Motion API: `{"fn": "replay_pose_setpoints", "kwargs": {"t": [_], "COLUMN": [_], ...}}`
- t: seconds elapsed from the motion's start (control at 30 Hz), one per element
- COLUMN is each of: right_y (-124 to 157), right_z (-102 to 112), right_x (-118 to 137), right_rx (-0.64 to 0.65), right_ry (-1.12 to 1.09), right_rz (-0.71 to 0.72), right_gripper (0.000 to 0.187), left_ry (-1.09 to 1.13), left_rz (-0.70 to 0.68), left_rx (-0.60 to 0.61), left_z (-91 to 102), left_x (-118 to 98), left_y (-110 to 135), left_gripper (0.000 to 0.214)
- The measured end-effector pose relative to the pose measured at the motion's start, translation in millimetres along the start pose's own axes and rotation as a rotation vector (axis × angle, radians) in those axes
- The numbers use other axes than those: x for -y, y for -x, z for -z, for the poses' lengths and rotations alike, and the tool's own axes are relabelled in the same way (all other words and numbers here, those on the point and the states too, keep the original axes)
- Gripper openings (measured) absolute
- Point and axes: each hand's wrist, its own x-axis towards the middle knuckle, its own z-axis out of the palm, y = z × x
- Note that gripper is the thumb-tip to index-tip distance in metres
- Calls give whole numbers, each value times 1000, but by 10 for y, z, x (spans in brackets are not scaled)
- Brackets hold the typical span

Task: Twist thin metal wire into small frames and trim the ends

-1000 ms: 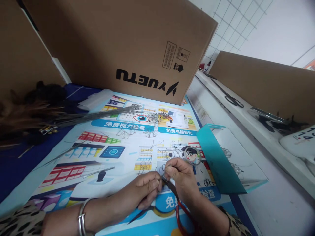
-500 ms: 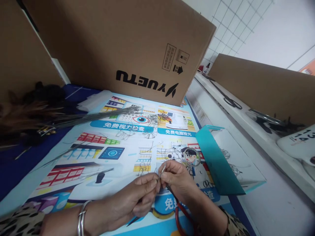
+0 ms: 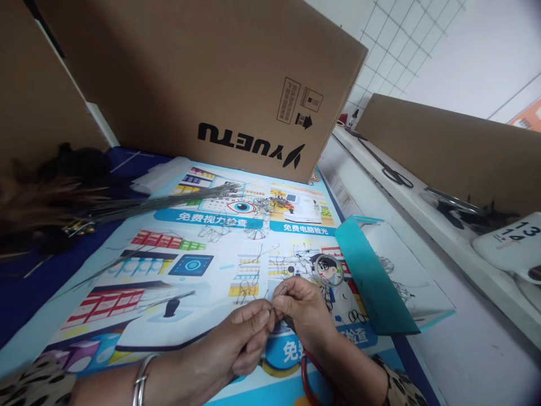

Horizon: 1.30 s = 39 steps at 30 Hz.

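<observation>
a wire (image 3: 282,291) is pinched between the closed fingertips of the left hand (image 3: 243,338) and right hand (image 3: 304,313), which are touching. a red-handled tool (image 3: 304,375) is tucked under the right palm. a teal folder (image 3: 372,279) is seen just right of that hand, on the poster (image 3: 190,293).

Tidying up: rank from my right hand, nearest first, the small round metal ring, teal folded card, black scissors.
1. Small round metal ring, just beyond the right hand.
2. Teal folded card, to the right.
3. Black scissors, far right ledge.
</observation>
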Motion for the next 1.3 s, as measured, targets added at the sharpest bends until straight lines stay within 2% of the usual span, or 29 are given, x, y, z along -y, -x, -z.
{"fn": "replay_pose_setpoints", "kwargs": {"t": [0.1, 0.27, 0.47, 0.6, 0.73, 0.87, 1.07, 1.23, 1.3], "right_y": [-16, -44, -41, -24, -6, -25, -67, -86, -88], "right_z": [17, 57, 60, 40, 37, 53, 100, 85, 71], "right_x": [-29, 10, 81, 87, 86, 61, -64, -102, -90], "right_rx": [1, 78, -16, 2, 21, 31, -9, 4, -14], "right_ry": [23, -1, 17, 64, 104, -7, -108, -78, -54], "right_rz": [-6, -75, 38, 30, 5, -35, -93, -153, -158], "right_gripper": [9, 11, 8, 7, 5, 6, 8, 11, 12], "left_ry": [-18, -29, -130, -159, -259, -442, -974, -763, -785], "left_rz": [-20, -15, -20, -40, 5, -8, -263, -253, -259], "left_rx": [-50, -26, -46, -58, -4, 69, -111, -284, -362], "left_z": [-33, -53, -47, -23, 4, 61, 141, 330, 425], "left_x": [25, -19, -103, -89, -168, -346, -647, -827, -911], "left_y": [35, 40, -35, -20, 6, 43, 263, 422, 468], "left_gripper": [26, 25, 24, 28, 28, 33, 24, 24, 21]}}
